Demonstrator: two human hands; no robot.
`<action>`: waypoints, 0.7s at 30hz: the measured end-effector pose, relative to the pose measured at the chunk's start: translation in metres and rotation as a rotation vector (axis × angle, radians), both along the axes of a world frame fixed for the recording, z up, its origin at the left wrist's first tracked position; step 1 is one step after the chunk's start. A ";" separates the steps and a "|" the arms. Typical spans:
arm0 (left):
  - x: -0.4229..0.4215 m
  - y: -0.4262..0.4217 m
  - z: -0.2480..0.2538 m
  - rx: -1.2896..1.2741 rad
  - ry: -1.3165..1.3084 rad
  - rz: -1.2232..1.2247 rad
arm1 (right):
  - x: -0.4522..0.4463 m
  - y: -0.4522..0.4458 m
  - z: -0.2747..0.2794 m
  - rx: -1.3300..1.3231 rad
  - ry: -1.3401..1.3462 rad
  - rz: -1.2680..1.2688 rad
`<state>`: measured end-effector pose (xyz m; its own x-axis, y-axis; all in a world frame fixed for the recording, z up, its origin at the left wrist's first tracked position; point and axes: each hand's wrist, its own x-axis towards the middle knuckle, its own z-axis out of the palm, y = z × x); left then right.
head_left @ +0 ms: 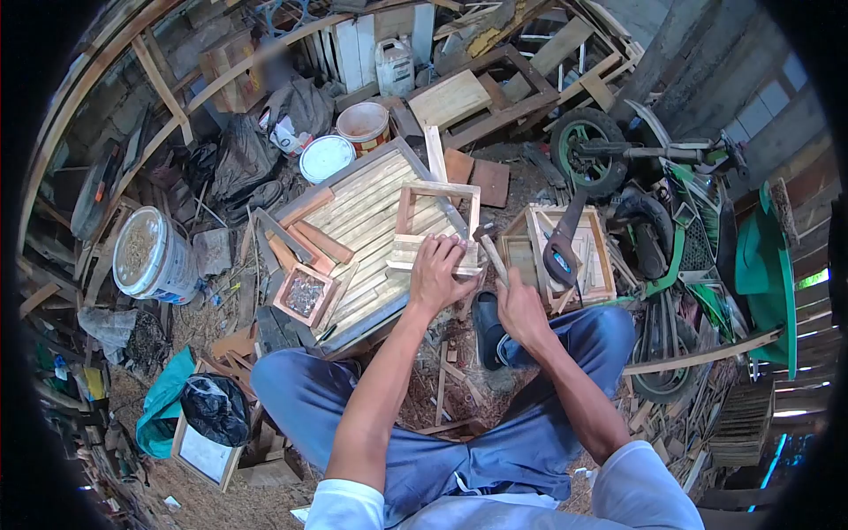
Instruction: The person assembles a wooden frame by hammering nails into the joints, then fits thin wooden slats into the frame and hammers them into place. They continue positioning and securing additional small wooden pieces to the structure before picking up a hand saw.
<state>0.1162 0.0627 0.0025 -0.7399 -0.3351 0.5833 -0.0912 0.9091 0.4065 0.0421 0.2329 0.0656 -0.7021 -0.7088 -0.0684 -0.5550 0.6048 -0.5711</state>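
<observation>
A small wooden frame [435,188] rests on a low table of pale slats [367,199]. My left hand [435,272] lies over the frame's near rail, its fingers bent against the wood; whether it pinches anything there is hard to see. Just to the right, my right hand [519,305] is wrapped round the wooden handle of a hammer [496,254], whose dark head is beside the frame's right side. On the table's left part stands a small square box [305,294] with nails or similar small metal pieces in it.
Reddish wood strips [309,231] lie behind the small box. A handsaw [560,252] rests on a wooden crate [605,265] at the right. Buckets [327,160] stand behind the table, another bucket [159,256] at the left, and a green motorcycle [676,247] at the right.
</observation>
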 end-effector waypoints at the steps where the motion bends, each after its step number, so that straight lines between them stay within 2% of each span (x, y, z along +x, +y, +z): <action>1: 0.000 0.000 -0.001 0.002 0.006 0.003 | 0.001 -0.001 0.005 -0.062 -0.002 -0.013; 4: 0.001 0.002 -0.005 0.011 0.003 -0.001 | 0.011 -0.001 0.016 -0.238 0.008 -0.067; 7: 0.002 0.003 -0.004 0.012 -0.002 0.001 | 0.004 0.001 -0.004 0.006 0.015 0.015; 10: 0.002 0.003 0.001 0.016 -0.015 0.001 | 0.002 -0.001 0.000 -0.023 -0.019 0.014; 14: 0.002 0.003 -0.003 0.018 0.007 -0.006 | 0.015 -0.003 0.028 -0.221 -0.045 -0.053; 17: 0.001 0.003 -0.003 0.022 0.005 -0.003 | 0.002 0.001 -0.004 0.049 0.001 0.009; 21: 0.002 0.002 -0.003 0.014 0.029 -0.001 | 0.009 0.000 0.011 -0.104 -0.002 -0.023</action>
<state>0.1186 0.0651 -0.0003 -0.7230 -0.3431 0.5996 -0.0788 0.9033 0.4218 0.0506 0.2333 0.0767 -0.7182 -0.6958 0.0038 -0.5406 0.5545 -0.6326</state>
